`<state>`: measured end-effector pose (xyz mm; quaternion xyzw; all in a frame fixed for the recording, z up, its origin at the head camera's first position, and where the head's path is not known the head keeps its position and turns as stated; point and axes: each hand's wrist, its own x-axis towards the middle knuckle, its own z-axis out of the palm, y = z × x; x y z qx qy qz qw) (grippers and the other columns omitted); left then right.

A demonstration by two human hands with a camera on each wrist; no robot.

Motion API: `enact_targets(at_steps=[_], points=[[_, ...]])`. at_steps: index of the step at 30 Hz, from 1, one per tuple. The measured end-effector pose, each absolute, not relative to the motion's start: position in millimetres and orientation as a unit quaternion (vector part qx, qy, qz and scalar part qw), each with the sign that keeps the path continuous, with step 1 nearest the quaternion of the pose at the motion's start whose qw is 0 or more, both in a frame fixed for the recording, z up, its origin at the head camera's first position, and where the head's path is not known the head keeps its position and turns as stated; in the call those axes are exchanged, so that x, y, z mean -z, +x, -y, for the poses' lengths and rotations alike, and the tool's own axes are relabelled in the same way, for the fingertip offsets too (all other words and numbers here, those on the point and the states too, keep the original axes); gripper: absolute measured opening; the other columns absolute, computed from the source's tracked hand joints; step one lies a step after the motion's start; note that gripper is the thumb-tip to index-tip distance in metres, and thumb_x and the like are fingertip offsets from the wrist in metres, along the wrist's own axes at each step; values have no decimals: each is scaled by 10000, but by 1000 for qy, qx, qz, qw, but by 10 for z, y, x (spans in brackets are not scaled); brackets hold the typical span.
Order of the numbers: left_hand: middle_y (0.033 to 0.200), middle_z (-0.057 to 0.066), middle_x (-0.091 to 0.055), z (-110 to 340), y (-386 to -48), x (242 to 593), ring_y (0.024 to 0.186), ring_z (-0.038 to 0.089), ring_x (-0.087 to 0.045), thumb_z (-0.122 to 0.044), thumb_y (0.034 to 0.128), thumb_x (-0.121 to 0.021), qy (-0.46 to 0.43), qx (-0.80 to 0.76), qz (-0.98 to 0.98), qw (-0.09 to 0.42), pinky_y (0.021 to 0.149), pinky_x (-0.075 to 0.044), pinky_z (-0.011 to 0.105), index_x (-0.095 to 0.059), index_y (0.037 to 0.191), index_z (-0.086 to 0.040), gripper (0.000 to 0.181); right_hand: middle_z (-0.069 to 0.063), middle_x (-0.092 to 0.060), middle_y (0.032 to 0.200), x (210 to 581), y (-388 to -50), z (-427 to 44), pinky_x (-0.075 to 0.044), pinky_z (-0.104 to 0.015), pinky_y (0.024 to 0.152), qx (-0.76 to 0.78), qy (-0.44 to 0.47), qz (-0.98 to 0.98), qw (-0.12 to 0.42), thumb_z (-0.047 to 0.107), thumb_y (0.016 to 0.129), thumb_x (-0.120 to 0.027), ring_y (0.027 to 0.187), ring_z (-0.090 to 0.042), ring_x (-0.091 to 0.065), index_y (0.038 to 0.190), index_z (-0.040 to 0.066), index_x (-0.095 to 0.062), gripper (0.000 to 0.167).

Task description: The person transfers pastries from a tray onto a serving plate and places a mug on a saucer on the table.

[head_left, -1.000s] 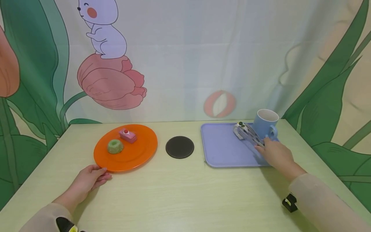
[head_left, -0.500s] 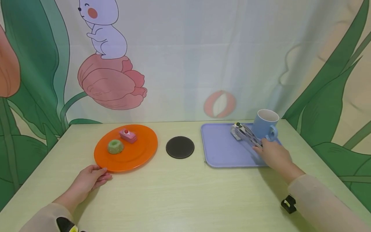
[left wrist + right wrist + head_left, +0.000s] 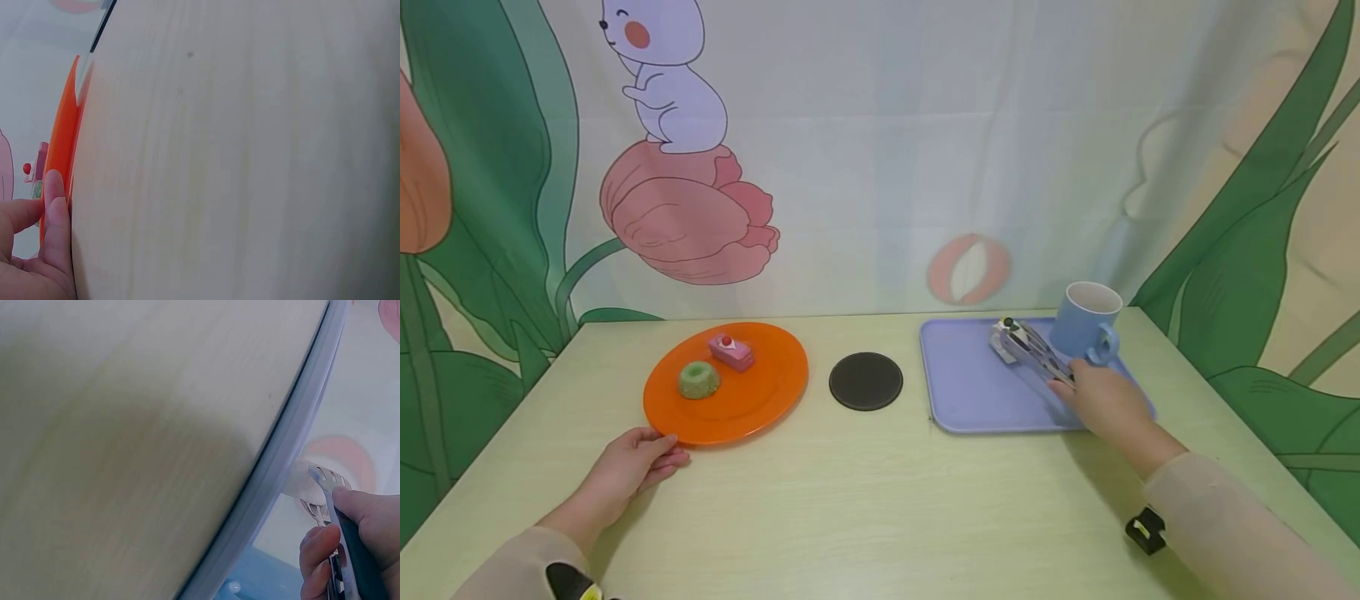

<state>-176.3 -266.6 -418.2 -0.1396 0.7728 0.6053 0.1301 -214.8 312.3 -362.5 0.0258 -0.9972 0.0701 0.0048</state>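
Observation:
My left hand (image 3: 625, 471) pinches the near-left rim of an orange plate (image 3: 760, 408), thumb on top and fingers beneath. On that plate are a green ring-shaped cake (image 3: 698, 379) and a pink cake slice (image 3: 732, 352) topped with a red berry. In my right hand (image 3: 1108, 404) is a pair of metal serving tongs (image 3: 1036, 350) with fork-like ends, clearer in the right wrist view, where the tongs (image 3: 340, 537) show a dark handle. Their tips are at a small white cake piece (image 3: 1002, 342) with a dark round topping, over the lilac tray (image 3: 977, 408); whether it touches the tray is unclear.
A light blue mug (image 3: 1078, 325) stands at the tray's back right, close beside the tongs and right hand. Between plate and tray lies a black round coaster (image 3: 866, 381). A printed curtain (image 3: 865, 167) hangs behind the table's far edge.
My right hand, the tongs and the white cake piece have shifted slightly left over the tray. The left hand and the plate have stayed where they were.

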Motion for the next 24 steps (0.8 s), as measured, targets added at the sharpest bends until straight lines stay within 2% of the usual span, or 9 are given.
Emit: enact_targets(at_steps=[6, 12, 19, 24], points=[[907, 20, -646, 2665, -1766, 4175, 814, 92, -640, -221, 998, -448, -141, -601, -775, 133, 757, -536, 228, -291, 1293, 90, 456, -63, -514, 690, 3607, -2125, -3092, -372, -325, 459, -72, 25, 997, 3, 415, 944, -508, 596, -228, -489, 1014, 3, -513, 418], [916, 22, -647, 2665, -1768, 4166, 821, 94, -640, -230, 998, -449, -145, -598, -777, 135, 760, -535, 227, -279, 1309, 88, 477, -81, -548, 745, 3602, -2117, -3058, -386, -341, 471, -79, 24, 997, -4, 427, 939, -513, 622, -236, -500, 1063, -4, -513, 449], [920, 33, -647, 2649, -1758, 4164, 820, 97, -638, -230, 993, -459, -147, -596, -778, 130, 758, -533, 221, -276, 1316, 94, 493, -79, -532, 741, 3604, -2113, -3009, -377, -327, 473, -92, 25, 995, -1, 391, 939, -528, 616, -222, -489, 985, 9, -510, 385], [932, 44, -644, 2649, -1759, 4169, 824, 104, -637, -229, 992, -462, -152, -595, -778, 132, 761, -533, 222, -273, 1321, 89, 495, -84, -539, 748, 3577, -2089, -2976, -374, -322, 470, -96, 27, 995, 0, 377, 940, -532, 615, -224, -487, 987, 8, -505, 373]])
